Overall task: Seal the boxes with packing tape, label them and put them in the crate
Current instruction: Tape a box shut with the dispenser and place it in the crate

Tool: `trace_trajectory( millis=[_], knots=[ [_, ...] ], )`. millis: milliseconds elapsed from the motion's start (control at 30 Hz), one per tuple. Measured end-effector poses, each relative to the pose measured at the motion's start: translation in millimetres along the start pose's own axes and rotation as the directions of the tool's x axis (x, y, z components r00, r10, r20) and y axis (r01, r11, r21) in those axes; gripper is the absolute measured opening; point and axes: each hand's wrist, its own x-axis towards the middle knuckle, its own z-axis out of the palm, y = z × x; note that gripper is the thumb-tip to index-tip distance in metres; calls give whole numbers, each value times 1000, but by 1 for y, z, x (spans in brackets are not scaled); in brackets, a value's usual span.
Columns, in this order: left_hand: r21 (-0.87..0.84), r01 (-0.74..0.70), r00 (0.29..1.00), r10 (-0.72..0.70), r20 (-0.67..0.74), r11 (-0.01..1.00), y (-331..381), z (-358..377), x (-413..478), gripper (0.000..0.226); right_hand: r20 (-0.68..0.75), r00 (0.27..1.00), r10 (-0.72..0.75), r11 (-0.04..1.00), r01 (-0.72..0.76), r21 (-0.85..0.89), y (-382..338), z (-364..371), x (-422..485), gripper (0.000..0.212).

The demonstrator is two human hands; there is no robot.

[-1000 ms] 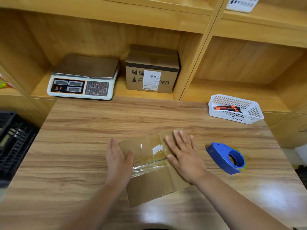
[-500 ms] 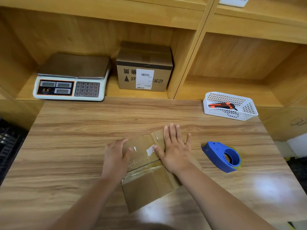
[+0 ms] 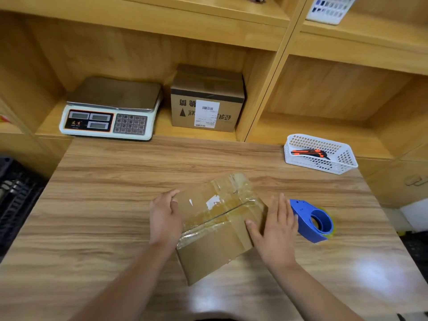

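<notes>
**Packing and dispatch station, probably in a small shop or stockroom.** Light wooden cubby shelving point(image 3: 266, 89) backs a wood-grain worktable point(image 3: 115, 193). On the shelf stand a white electronic weighing scale with keypad point(image 3: 108, 112) and a brown printed carton point(image 3: 185, 98) bearing a white barcode label point(image 3: 206, 117). On the table lie a brown cardboard box sealed with clear tape point(image 3: 215, 218), a blue handheld tape dispenser point(image 3: 312, 218) and a white perforated plastic basket point(image 3: 347, 157) holding an orange-and-black utility knife point(image 3: 308, 153). A dark slatted crate point(image 3: 14, 200), partly cropped, sits at far left.
</notes>
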Motion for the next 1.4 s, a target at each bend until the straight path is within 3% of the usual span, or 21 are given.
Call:
trace_trajectory(
  millis=[67, 167, 233, 300, 400, 467, 600, 667, 867, 967, 1033, 1100, 1200, 1300, 1400],
  knots=[
    [-11, 57, 997, -58, -43, 998, -4, 3, -4, 31, 64, 985, 163, 959, -173, 227, 11, 7, -20, 92],
    [-226, 271, 950, -298, -95, 936, 6, 2, -10, 32, 323, 897, 302, 727, -436, 530, 10, 14, -32, 98],
    [-427, 404, 892, -451, -12, 809, 18, 0, -15, 20, 378, 870, 316, 619, -491, 613, 2, 14, -29, 81],
    [-467, 444, 872, -488, 31, 764, 24, 1, -19, 6, 367, 869, 331, 577, -494, 650, -4, 14, -22, 76],
    [-361, 409, 899, -437, 3, 838, 28, 6, -27, 11, 346, 866, 362, 464, -489, 739, -8, 9, -12, 87],
    [-187, 360, 932, -362, 23, 914, 38, 6, -33, 32, 391, 837, 383, 329, -518, 789, -12, -3, -4, 68],
    [95, 156, 977, -168, 131, 983, 63, -3, -45, 54, 625, 716, 312, -101, -629, 771, -21, -43, 10, 41],
    [157, 47, 982, -75, 174, 987, 73, -12, -51, 59, 672, 688, 275, -148, -660, 737, -25, -65, 17, 39],
    [254, -175, 980, 142, 143, 951, 105, -38, -64, 74, 650, 740, 174, -95, -644, 759, -38, -109, 27, 34],
    [339, -240, 970, 208, 130, 910, 115, -45, -64, 61, 611, 788, 77, -27, -611, 791, -46, -126, 27, 33],
    [358, -283, 959, 252, 132, 890, 119, -46, -61, 47, 546, 836, 46, 185, -545, 818, -48, -128, 26, 26],
    [365, -296, 955, 261, 143, 883, 119, -42, -57, 37, 421, 906, 43, 506, -383, 773, -52, -127, 25, 16],
    [433, -357, 934, 322, 155, 828, 116, -35, -50, 33, 202, 979, -23, 906, -65, 418, -55, -119, 30, 37],
    [413, -404, 914, 345, 212, 816, 118, -29, -38, 26, 110, 987, -115, 992, 108, 68, -61, -117, 38, 42],
    [304, -380, 911, 296, 289, 873, 120, -22, -23, 21, 97, 982, -164, 986, 165, -8, -65, -115, 45, 41]
  ],
)
